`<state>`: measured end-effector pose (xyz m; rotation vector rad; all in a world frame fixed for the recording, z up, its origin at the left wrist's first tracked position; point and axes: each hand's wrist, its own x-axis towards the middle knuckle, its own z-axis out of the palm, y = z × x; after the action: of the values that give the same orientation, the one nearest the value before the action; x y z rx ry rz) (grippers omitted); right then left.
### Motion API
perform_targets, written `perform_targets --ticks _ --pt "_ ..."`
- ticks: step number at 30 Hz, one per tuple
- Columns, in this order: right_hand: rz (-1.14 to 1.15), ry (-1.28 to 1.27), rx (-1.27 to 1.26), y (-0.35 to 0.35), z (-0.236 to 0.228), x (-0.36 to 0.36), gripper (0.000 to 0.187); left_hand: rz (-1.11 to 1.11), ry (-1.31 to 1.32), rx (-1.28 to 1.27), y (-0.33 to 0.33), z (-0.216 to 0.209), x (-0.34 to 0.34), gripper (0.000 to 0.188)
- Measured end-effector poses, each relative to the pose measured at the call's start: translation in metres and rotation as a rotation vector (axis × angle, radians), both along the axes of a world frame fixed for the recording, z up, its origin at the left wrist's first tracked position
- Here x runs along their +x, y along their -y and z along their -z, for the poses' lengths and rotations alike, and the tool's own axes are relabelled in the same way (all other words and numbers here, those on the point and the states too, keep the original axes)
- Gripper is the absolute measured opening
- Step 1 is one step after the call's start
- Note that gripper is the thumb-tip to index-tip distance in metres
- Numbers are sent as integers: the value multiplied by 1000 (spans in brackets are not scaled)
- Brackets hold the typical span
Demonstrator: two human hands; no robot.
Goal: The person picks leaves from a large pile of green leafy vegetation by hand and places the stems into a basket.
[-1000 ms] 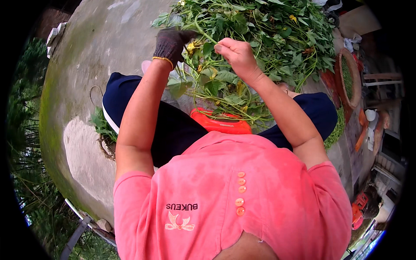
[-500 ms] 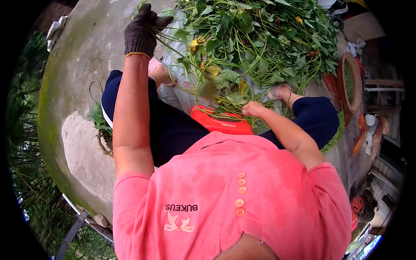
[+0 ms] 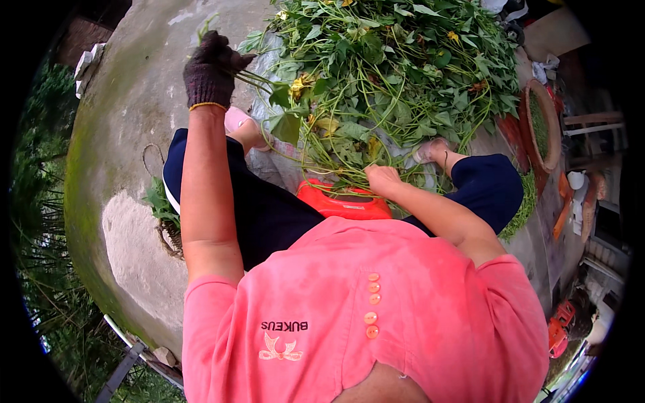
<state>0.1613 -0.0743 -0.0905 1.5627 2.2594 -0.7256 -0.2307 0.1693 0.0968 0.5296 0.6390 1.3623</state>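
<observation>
My left hand point(image 3: 212, 72), in a dark knitted glove, is raised at the upper left and closed round leafy green vine stems point(image 3: 256, 80). Those stems trail rightward from the fist, with a broad leaf point(image 3: 286, 127) hanging below. My bare right hand point(image 3: 383, 180) is shut on vine stems low in front of me, above a red plastic object point(image 3: 342, 203) with a slot in it. Beyond both hands spreads a large heap of leafy green vines point(image 3: 403, 80), with some yellowed leaves. The fingertips of my right hand are hidden.
A pale sheet point(image 3: 265, 164) lies under the heap, on concrete point(image 3: 151, 87). Left of my leg stands a woven basket point(image 3: 171, 240) with greens. A round-rimmed basket point(image 3: 552, 127) leans at the right, near scattered household things. My feet flank the vines.
My right hand has shifted slightly left with its stems. My left hand has drifted a little left, and the leaf under it hangs broader and sharper. The whole view has tilted slightly.
</observation>
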Motion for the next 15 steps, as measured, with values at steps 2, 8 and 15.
perform_targets --ticks 2,8,15 --pt "-56 -89 43 -2 -30 -10 17 -61 -41 33 -2 -16 6 22" --pt "-381 -313 30 5 -51 -14 16 53 -65 98 5 -32 -31 25" --pt "-233 159 -318 8 6 45 23 95 -82 -24 13 -21 27 26"
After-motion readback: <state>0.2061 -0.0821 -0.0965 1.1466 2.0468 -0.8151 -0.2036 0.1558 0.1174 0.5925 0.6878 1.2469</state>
